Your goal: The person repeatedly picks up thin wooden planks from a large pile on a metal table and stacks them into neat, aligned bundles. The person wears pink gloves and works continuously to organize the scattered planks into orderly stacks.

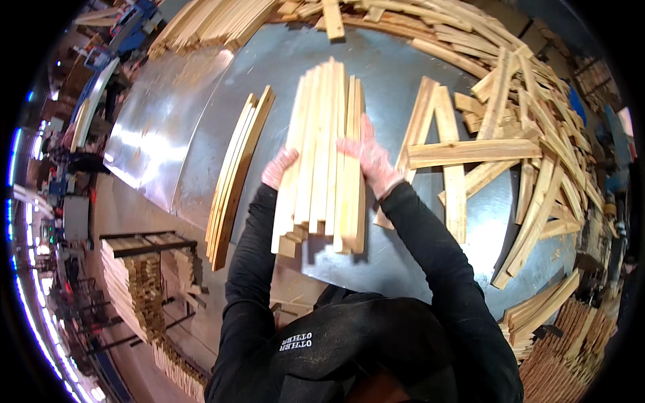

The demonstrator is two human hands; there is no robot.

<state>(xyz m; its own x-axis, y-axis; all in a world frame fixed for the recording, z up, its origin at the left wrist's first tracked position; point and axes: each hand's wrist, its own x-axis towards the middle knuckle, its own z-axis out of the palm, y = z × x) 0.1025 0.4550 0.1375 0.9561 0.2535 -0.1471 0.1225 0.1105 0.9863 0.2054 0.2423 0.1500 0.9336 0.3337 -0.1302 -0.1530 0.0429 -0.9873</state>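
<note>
Pale raw wood, matt and slightly rough-sawn, in the bundle of slats (pixel 322 154). Thin pinkish gloves, smooth, on the left hand (pixel 279 168) and right hand (pixel 368 160) against that bundle. Under the bundle, a sheet-metal table (pixel 175 127), glossy, scuffed, throwing glare. Left of the bundle, curved wooden strips (pixel 236 174), same matt finish. Right of it, loose wooden offcuts (pixel 524 154), rough. Black matt cloth sleeves (pixel 430 242).

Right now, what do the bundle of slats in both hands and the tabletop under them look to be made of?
The bundle of slats looks like pale raw wood: visible grain, rough-sawn ends, no paint or varnish evident. The tabletop appears to be bare sheet metal, grey and glossy with streaky reflections; steel or aluminium cannot be told apart. The left hand and right hand wear thin pinkish gloves.
</note>
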